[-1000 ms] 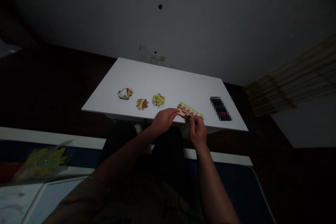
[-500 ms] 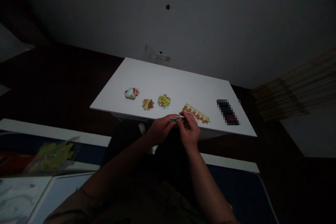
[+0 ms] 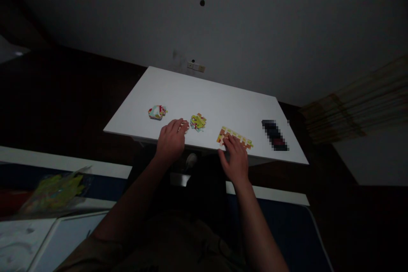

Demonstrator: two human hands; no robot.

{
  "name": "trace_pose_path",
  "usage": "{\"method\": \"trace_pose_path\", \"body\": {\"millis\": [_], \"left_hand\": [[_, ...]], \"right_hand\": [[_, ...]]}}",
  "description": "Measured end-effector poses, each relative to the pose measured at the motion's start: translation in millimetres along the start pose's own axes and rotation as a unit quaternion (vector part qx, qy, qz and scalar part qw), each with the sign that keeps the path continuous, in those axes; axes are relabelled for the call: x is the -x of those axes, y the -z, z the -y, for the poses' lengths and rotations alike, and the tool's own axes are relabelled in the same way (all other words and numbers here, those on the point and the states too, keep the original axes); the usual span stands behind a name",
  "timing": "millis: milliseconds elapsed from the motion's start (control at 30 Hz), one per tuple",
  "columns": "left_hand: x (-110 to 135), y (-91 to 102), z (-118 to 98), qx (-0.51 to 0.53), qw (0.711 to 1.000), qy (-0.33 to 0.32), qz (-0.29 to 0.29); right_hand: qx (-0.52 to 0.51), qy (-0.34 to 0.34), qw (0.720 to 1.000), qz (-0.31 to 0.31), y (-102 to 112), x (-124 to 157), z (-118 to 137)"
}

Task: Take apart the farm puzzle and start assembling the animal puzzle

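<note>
My left hand is at the table's near edge, its fingers closed around striped reddish-brown and white jigsaw pieces. It covers much of the spot where a small pile lies, and its thumb is mostly hidden. Just right of it sits a pile of green and yellow jigsaw pieces. Farther left is a stack of red, white and pale green pieces. My right hand rests with thumb apart and fingers stretched onto a joined strip of brown and yellow jigsaw pieces.
The white table stands against a grey wall with sockets. A blurred-out dark object lies at its right end. A clear bag with yellow-green contents lies on the bench at left. A curtain hangs at right.
My hands have parted. The left has moved left to the small brown and yellow pile, bringing striped pieces there. My right has let go and come down on the strip.
</note>
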State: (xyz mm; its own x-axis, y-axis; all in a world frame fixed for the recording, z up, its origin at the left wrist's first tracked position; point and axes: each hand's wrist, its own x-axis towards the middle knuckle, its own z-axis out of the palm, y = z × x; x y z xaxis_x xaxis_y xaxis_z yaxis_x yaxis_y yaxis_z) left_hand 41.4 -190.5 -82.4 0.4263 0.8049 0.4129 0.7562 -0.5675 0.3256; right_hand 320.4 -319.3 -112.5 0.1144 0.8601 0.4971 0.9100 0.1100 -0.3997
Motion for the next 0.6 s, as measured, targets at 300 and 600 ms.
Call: {"method": "trace_pose_path", "body": {"millis": [300, 600], "left_hand": [[13.4, -8.0, -22.5, 0.049, 0.995, -0.072, -0.048], [7.3, -50.0, -105.3, 0.129, 0.954, -0.26, 0.071]], "right_hand": [[-0.017, 0.038, 0.999, 0.01, 9.2, 19.9, -22.7], [-0.017, 0.083, 0.996, -0.02, 15.3, 19.8, -19.0]]}}
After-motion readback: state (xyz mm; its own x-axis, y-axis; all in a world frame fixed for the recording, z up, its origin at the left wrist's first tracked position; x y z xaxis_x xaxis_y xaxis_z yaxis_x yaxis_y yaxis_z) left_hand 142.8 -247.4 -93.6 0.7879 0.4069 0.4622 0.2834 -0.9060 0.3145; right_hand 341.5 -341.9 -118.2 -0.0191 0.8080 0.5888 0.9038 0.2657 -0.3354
